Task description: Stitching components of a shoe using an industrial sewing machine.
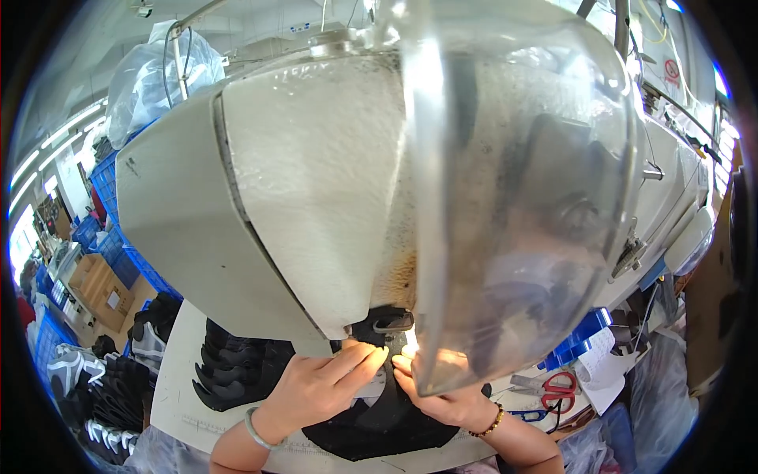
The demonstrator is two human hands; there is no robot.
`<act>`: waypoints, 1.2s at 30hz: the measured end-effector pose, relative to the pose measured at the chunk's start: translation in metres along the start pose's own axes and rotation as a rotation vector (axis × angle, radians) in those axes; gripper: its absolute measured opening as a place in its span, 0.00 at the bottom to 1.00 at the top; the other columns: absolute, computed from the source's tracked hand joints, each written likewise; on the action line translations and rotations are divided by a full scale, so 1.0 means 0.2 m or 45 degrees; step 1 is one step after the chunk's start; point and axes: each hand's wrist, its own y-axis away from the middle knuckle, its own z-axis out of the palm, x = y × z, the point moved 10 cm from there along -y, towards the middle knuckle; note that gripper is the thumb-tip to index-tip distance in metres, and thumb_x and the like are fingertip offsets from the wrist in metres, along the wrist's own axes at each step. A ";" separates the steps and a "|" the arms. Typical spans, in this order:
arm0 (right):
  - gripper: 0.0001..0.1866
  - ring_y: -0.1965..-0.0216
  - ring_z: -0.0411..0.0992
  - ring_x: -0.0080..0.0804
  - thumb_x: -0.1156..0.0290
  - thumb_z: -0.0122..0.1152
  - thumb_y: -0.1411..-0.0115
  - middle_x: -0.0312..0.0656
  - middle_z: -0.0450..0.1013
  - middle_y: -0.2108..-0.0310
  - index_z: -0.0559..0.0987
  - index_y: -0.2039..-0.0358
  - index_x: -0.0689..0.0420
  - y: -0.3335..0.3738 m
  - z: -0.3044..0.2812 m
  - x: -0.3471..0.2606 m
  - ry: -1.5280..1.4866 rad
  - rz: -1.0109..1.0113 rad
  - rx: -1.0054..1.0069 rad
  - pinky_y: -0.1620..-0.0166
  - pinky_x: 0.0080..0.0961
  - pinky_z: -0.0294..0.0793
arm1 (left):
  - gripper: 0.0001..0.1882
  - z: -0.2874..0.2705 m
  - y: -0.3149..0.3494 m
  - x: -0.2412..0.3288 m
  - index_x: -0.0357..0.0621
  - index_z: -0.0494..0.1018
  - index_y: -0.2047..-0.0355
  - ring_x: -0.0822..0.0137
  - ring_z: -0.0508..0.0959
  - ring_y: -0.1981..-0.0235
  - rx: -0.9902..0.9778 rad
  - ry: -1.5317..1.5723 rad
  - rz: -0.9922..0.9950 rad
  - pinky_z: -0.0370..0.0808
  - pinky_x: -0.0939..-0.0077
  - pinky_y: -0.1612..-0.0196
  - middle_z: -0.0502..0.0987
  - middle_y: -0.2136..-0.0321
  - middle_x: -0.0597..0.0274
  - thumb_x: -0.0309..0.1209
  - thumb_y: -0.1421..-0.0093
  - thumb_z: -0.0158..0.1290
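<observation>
Below the head of a large off-white sewing machine [316,158], a black shoe-upper-like piece [375,430] lies on the pale worktable [185,371]. My left hand [320,387], a pale bangle on its wrist, is closed, fingertips pinched at the piece's upper edge just under the machine's dark foot area [383,322]. My right hand [442,403], with a beaded bracelet, grips the piece from the other side, its fingertips close to the left ones. A clear plastic guard [521,237] covers part of the right fingers. The needle itself cannot be made out.
Stacked black curved pieces [237,367] lie left of my left hand. On the right are red-handled scissors [553,389], a blue plastic holder [580,340] and a paper sheet [604,367]. Black and white shoe parts [110,395], a cardboard box [101,291] and blue crates stand farther left.
</observation>
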 end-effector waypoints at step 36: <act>0.27 0.52 0.72 0.39 0.78 0.57 0.69 0.39 0.73 0.57 0.79 0.60 0.58 0.03 0.00 -0.03 0.284 -0.006 -0.087 0.50 0.33 0.70 | 0.15 0.00 0.04 -0.03 0.44 0.76 0.61 0.78 0.73 0.79 0.125 -0.048 0.044 0.70 0.86 0.79 0.78 0.65 0.70 0.25 0.51 0.59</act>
